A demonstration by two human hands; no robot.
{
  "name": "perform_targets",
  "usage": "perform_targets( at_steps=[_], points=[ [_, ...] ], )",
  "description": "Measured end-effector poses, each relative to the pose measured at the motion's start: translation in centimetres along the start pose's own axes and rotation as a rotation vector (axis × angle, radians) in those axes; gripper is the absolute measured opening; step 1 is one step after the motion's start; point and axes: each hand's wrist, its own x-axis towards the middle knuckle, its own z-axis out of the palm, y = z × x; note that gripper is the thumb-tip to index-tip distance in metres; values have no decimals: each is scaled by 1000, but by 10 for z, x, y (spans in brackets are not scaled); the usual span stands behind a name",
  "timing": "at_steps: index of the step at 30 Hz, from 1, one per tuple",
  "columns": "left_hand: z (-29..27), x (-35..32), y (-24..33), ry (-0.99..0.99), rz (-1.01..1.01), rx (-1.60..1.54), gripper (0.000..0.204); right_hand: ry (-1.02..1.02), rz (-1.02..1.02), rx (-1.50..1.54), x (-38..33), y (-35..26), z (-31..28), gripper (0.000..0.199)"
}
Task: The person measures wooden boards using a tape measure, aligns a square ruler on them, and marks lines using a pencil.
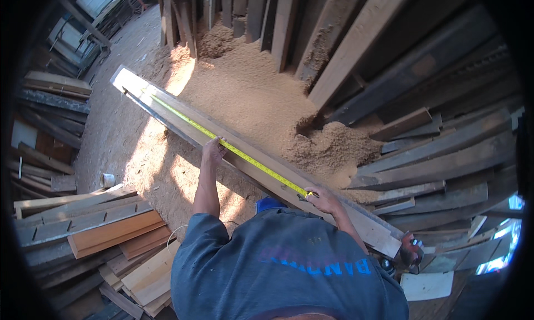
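Observation:
A long wooden board [245, 135] lies slantwise in front of me, from the upper left to the lower right. Stretched along its top is the yellow blade of a tape measure [250, 160], running toward the board's far left end. My right hand [327, 201] is closed around the tape's dark case, which its fingers mostly hide. Farther left, my left hand [213, 150] has its fingers curled onto the blade at the board's near edge. The blade lies nearly flat between both hands.
Sawdust [250, 92] is heaped beyond the board. Upright timbers [356, 42] lean behind it, with more planks [439, 170] at right. Stacked boards [117, 231] and a white cup-shaped container [107, 180] are at left. A red and dark power tool [410, 249] sits by the board's right end.

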Motion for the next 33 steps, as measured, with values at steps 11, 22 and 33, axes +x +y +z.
perform_targets(
  at_steps=[11,22,33],
  points=[
    [81,-90,-164,-153,-90,92,19,372,256,-52,-250,234,-83,48],
    [122,-109,-193,64,-76,235,31,558,463,-117,-359,344,-93,49],
    [121,-108,-194,88,-23,294,30,518,384,-28,-350,367,-85,47]
  ],
)
